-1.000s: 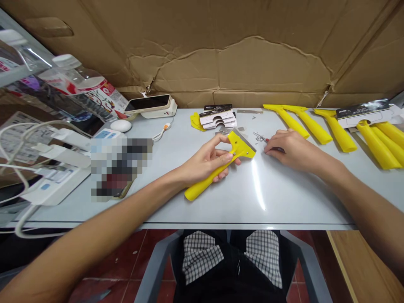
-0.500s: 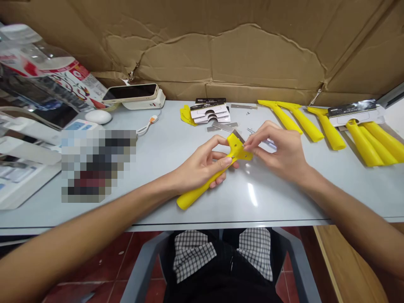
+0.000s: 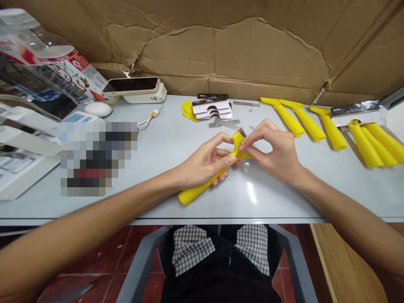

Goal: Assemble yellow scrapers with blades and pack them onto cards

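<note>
My left hand [image 3: 206,162] is wrapped round the handle of a yellow plastic scraper [image 3: 198,191], its head tilted up and to the right. A metal blade [image 3: 242,132] shows along the far edge of the head. At the head, my right hand [image 3: 271,149] pinches a tiny silver piece, apparently a screw [image 3: 240,145], against the plastic; the fingertips cover part of the head. Just beyond lie loose blades [image 3: 225,123] and small metal hardware [image 3: 251,127], partly hidden by my right hand.
Yellow scraper handles [image 3: 288,120] lie at the right, some under black-and-white card packaging [image 3: 356,112]. More cards [image 3: 211,108] and a yellow piece [image 3: 188,110] sit at the back. Leftward are a phone [image 3: 132,85], a white mouse [image 3: 98,109] and a large bottle [image 3: 63,69]. Cardboard [image 3: 176,50] walls the rear.
My right fingertips have shifted left, from the blade's edge onto the face of the scraper head. My left hand keeps its hold; the camera view has shifted slightly.
</note>
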### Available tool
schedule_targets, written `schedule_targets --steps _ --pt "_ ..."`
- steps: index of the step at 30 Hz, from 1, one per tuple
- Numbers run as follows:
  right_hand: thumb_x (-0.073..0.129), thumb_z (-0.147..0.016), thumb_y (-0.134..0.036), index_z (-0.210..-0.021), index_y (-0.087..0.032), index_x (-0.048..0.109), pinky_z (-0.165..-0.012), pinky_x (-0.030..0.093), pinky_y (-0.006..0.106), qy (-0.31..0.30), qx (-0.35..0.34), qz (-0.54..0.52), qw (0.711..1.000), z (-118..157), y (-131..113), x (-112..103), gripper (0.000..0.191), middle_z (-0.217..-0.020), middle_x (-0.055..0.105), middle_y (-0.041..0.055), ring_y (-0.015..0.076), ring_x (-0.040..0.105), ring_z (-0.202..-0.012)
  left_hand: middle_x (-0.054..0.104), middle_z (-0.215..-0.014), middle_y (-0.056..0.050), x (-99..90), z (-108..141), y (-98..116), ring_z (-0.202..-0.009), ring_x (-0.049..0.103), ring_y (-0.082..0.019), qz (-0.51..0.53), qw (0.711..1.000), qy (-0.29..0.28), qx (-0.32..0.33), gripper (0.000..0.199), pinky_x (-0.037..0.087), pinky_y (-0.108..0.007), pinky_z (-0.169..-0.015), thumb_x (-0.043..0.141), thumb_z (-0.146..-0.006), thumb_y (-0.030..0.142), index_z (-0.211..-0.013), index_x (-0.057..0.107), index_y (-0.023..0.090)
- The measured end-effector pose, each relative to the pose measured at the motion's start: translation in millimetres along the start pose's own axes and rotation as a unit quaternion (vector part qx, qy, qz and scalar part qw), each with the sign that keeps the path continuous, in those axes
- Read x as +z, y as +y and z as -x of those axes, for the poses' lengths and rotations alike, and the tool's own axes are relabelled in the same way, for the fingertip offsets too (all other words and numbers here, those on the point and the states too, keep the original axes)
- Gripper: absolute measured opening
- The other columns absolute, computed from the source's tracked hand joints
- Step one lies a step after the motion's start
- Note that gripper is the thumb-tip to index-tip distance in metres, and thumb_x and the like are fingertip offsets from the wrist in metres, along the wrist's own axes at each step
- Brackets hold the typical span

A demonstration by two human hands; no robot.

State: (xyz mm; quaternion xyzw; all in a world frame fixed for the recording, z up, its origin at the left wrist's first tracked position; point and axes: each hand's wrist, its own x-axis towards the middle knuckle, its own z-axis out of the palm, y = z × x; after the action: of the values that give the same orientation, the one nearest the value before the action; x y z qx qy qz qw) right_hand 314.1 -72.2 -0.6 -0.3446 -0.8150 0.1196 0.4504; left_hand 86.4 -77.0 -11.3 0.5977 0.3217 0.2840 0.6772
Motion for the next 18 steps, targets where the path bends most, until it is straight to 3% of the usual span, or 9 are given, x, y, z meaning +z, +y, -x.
schedule_targets --steps 5,11,18 --pt "0.076 -0.096 -0.027 -0.085 -0.03 0.071 -0.077 0.057 0.046 0.002 0.028 0.02 0.999 -0.1 0.5 2.2 0.013 -0.085 0.08 0.0016 0.0258 0.067 -0.084 0.075 -0.095 -0.003 -0.5 0.0 -0.1 -0.05 0.057 -0.006 0.006 1.0 0.004 0.0 0.045 0.049 -0.019 -0.043 0.078 -0.101 0.049 -0.119 0.044 0.026" --pt "0.074 -0.097 -0.019 -0.09 -0.029 0.069 -0.076 0.054 0.043 0.026 -0.004 0.028 0.999 1.5 0.8 2.5 0.013 -0.085 0.076 0.0016 0.0247 0.067 -0.086 0.075 -0.096 -0.003 -0.7 1.0 1.5 -0.049 0.056 -0.005 0.006 1.0 0.001 -0.007 0.046 0.049 -0.018 -0.044 0.079 -0.101 0.047 -0.121 0.044 0.025" --pt "0.068 -0.099 -0.018 -0.091 -0.029 0.071 -0.079 0.055 0.045 0.01 -0.008 0.067 0.998 2.2 -4.0 1.8 0.014 -0.088 0.077 0.0038 0.0268 0.068 -0.09 0.075 -0.095 -0.003 -0.7 1.3 1.0 -0.049 0.057 -0.005 0.002 1.0 0.0 -0.007 0.046 0.049 -0.019 -0.044 0.078 -0.102 0.047 -0.123 0.044 0.025"
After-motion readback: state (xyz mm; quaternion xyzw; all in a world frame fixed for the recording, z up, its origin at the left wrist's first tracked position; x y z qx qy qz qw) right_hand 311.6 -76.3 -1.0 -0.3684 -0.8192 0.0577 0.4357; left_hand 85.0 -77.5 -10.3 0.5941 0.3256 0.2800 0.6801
